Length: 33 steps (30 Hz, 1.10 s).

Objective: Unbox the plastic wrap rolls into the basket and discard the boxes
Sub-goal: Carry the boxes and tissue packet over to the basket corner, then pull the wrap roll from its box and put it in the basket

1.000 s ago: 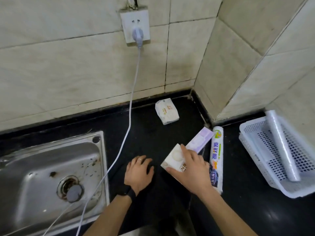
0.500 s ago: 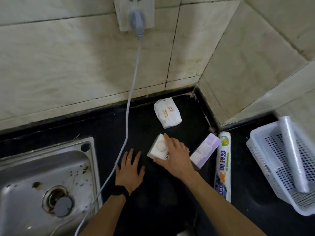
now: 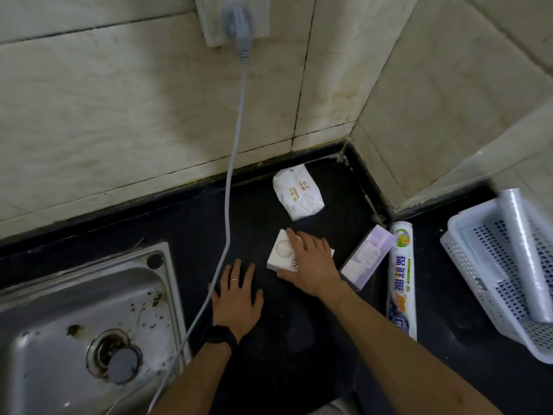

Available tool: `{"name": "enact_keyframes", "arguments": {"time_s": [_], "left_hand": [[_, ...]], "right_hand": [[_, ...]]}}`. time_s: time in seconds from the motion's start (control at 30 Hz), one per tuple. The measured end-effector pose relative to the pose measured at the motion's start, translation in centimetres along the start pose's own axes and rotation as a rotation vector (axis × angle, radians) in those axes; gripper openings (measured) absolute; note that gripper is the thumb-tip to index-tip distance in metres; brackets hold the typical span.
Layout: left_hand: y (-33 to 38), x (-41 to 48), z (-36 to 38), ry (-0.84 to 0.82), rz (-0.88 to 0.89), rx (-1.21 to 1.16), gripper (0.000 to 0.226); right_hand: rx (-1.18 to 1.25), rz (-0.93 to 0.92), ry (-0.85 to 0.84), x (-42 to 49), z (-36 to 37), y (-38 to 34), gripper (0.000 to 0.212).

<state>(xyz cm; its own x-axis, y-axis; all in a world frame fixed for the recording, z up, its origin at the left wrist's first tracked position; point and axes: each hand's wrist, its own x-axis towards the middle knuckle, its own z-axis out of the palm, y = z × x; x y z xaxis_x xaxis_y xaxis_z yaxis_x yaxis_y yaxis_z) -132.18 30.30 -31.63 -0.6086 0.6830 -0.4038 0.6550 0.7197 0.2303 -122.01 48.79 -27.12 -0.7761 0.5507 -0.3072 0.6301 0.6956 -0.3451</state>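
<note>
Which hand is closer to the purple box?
The right hand. It rests on a white box just left of the purple box. The left hand lies flat on the counter, farther left.

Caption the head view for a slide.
Right hand rests on a white box beside the lavender box; one clear roll already in the basket.
</note>
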Motion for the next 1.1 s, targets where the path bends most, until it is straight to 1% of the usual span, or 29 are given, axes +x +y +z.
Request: {"name": "enact_keyframes", "arguments": {"time_s": [0.07,0.13,0.2,0.27,0.37,0.47,0.53,0.6,0.67,0.73,0.8,0.9,0.97,1.03,1.1], "left_hand": [[0.4,-0.2,-0.6,0.010,-0.017,-0.077,0.063],[1.6,-0.8,-1.8,0.101,-0.009,-0.216,0.061],[3.4,-1.5,-2.9,0.235,0.084,-0.278,0.059],[5.8,-1.8,-3.9,0.322,0.236,-0.255,0.058],[10.8,-1.4,-5.1,0.319,0.383,-0.209,0.057],[16.3,-0.7,-4.4,0.249,0.546,-0.107,0.057],[19.2,-0.3,-2.7,0.166,0.632,-0.027,0.059],[21.2,-0.2,-0.9,0.092,0.689,0.042,0.061],[22.4,0.0,0.7,0.075,0.728,0.098,0.063],[22.7,0.3,1.7,0.078,0.713,0.147,0.065],[22.4,0.8,2.3,0.091,0.681,0.177,0.066],[21.8,1.0,3.1,0.136,0.701,0.213,0.065],[22.0,0.9,3.1,0.139,0.693,0.207,0.065],[22.3,0.7,2.9,0.109,0.689,0.218,0.064],[22.8,0.6,2.3,0.047,0.662,0.162,0.065]], "right_hand": [[0.038,0.012,-0.008,-0.6,-1.2,-0.1,0.105],[0.129,0.025,0.065,-2.2,-2.6,0.2,0.102],[0.216,0.054,0.166,-4.7,-3.7,1.2,0.094],[0.260,0.104,0.283,-7.7,-4.3,2.8,0.083],[0.263,0.211,0.413,-12.4,-4.6,5.9,0.069],[0.250,0.339,0.479,-16.5,-3.5,9.1,0.063],[0.236,0.455,0.488,-18.6,-2.1,11.0,0.065],[0.228,0.582,0.456,-20.0,-0.5,12.3,0.070],[0.233,0.685,0.418,-20.5,1.3,13.1,0.077],[0.258,0.757,0.377,-20.4,2.9,13.4,0.082],[0.293,0.819,0.338,-20.1,4.1,13.1,0.080],[0.296,0.821,0.340,-19.5,5.1,12.4,0.066],[0.336,0.804,0.329,-19.3,5.1,12.4,0.060],[0.418,0.776,0.290,-19.5,4.8,13.0,0.056],[0.523,0.756,0.301,-20.3,4.0,13.5,0.052]]}}
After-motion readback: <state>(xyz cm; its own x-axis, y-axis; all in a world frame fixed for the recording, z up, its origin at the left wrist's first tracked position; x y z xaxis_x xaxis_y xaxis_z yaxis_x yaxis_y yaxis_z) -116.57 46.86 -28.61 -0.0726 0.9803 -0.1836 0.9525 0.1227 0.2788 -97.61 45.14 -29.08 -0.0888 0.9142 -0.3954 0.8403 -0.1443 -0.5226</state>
